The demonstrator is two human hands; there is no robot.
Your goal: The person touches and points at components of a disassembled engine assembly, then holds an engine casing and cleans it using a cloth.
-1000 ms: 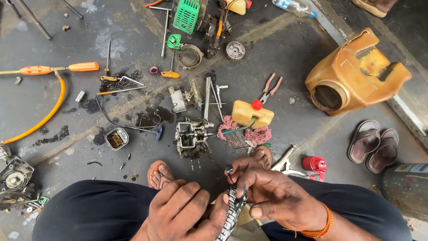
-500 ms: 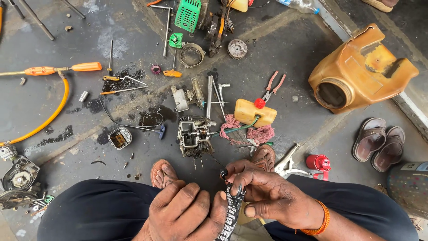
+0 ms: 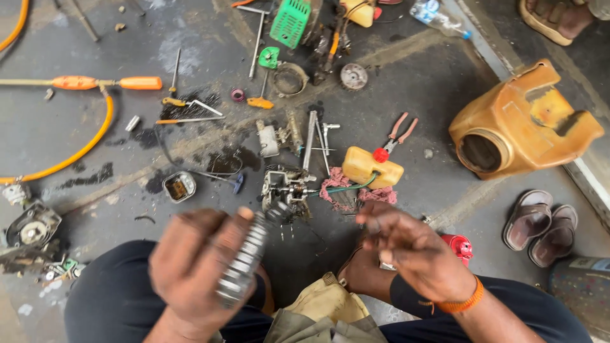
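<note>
My left hand (image 3: 197, 267) is closed around a finned metal engine cylinder (image 3: 244, 260), raised over my left knee; both are blurred by motion. Apart from it to the right, my right hand (image 3: 410, 248) is over my right knee, fingers loosely bent; whether it pinches a small part I cannot tell. On the floor between and beyond the hands sits a small engine block (image 3: 286, 190). Next to that block are a yellow fuel tank (image 3: 372, 166) with a red cap and a pinkish rag (image 3: 337, 187).
An orange engine housing (image 3: 521, 124) lies at right, near a pair of sandals (image 3: 543, 225). Red-handled pliers (image 3: 400, 130), screwdrivers, a green plastic grille (image 3: 290, 22), an orange hose (image 3: 70, 155), a small tin (image 3: 179, 187) and oil patches spread over the concrete floor. Someone's sandalled foot (image 3: 559, 16) shows top right.
The hands were together on the finned cylinder at my lap. Now they have parted: the left lifted it up and leftward, while the right has come off it.
</note>
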